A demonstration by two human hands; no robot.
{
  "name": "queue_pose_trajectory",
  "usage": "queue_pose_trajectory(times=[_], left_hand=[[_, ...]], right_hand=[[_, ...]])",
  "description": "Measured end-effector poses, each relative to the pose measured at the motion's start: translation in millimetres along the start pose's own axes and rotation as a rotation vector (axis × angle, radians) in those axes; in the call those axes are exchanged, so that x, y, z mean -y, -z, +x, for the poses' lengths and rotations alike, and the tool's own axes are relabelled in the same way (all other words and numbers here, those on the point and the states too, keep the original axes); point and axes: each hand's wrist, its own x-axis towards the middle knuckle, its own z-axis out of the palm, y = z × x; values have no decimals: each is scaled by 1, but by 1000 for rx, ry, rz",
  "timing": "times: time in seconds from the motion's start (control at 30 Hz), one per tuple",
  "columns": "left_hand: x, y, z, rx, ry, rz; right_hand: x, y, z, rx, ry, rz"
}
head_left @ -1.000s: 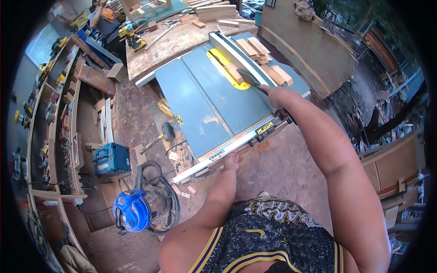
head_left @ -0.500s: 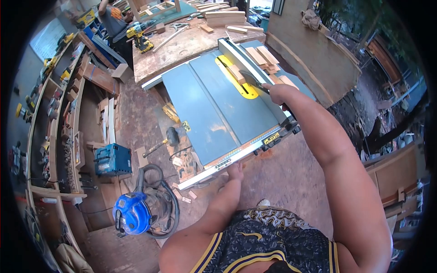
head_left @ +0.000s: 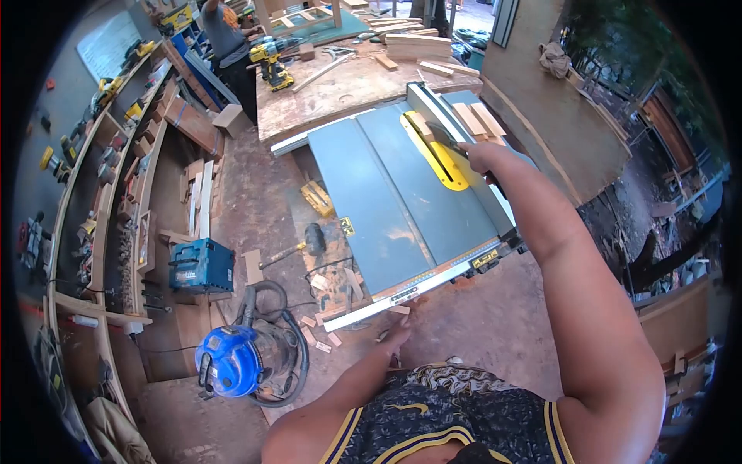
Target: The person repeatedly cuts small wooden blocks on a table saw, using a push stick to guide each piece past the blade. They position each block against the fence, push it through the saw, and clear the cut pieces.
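My right hand [head_left: 483,159] is closed round a dark push stick [head_left: 448,139] above the yellow insert [head_left: 447,168] of a table saw [head_left: 375,240]. The stick's far end is at a small wood block [head_left: 420,126] beside the fence [head_left: 456,139]. More cut wood pieces [head_left: 478,118] lie beyond the fence. Below the saw's front rail [head_left: 371,308] is my left hand [head_left: 398,332], close to a small wood piece [head_left: 399,309]. Its fingers are too small and dim to make out, and whether it touches the piece is unclear.
A blue shop vacuum [head_left: 230,361] and a teal toolbox [head_left: 201,265] stand at the left, near shelves of tools. A mallet [head_left: 314,240] lies left of the saw. Behind is a workbench [head_left: 332,97] with a yellow drill [head_left: 270,63]; another person [head_left: 228,39] stands beyond.
The view has shifted, so the saw and bench appear further right and lower. The push stick and block have moved further along the insert. My left hand has dropped away from the front rail.
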Motion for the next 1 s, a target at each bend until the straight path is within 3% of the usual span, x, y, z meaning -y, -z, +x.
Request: queue_pose_trajectory(times=[0.03, 0.07, 0.1, 0.13, 0.17, 0.2, 0.23, 0.33, 0.43, 0.47, 0.53, 0.6, 0.63, 0.67, 0.7, 0.73, 0.77, 0.83, 0.87, 0.93, 1.0], left_hand=[[47, 8, 7, -114, -139, 81], [40, 39, -27, 13, 145, -180], [146, 61, 21, -4, -23, 356], [120, 86, -30, -60, -170, 409], [194, 106, -25, -34, 84, 181], [140, 125, -78, -78, 211, 530], [178, 140, -95, -227, 212, 278], [174, 180, -158, -380, 428, 65], [187, 199, -192, -472, 546, -92], [195, 204, -195, -500, 574, -147], [219, 217, -185, -373, 460, 267], [224, 219, -158, -323, 402, 219], [163, 213, -154, -254, 450, 293], [173, 213, -129, -226, 339, 307], [149, 208, -117, -194, 155, 538], [93, 197, -112, -95, 247, 445], [95, 193, -91, 33, 35, 681], [50, 167, -69, 238, -101, 815], [-17, 145, -78, 325, -182, 883], [-136, 101, -101, 422, -155, 621], [-213, 53, -93, 480, -458, 522]], right_hand=[[4, 3, 3, -7, -1, -2], [9, 7, 8, -19, 7, 3], [14, 10, 15, -24, 21, 7], [22, 14, 25, -18, 24, 7], [27, 17, 37, -10, 27, 10], [35, 20, 61, -13, 63, -4], [42, 19, 101, -37, 85, 4], [75, 1, 218, -692, 280, 173], [91, 21, 170, -512, 211, 457], [81, 20, 169, -561, 221, 443], [55, 30, 151, -583, 216, 305], [8, 32, 102, -521, 231, 354], [-13, 35, 76, -489, 228, 419], [-45, 32, 66, -537, 245, 390], [-63, 34, 24, -473, 209, 459], [-91, 28, 5, -479, 222, 498], [-121, 22, -13, -484, 244, 537], [-168, 7, -59, -443, 180, 578], [-190, -5, -78, -464, 191, 622], [-234, -36, -107, -456, 163, 715], [-274, -76, -125, -418, 92, 808]])
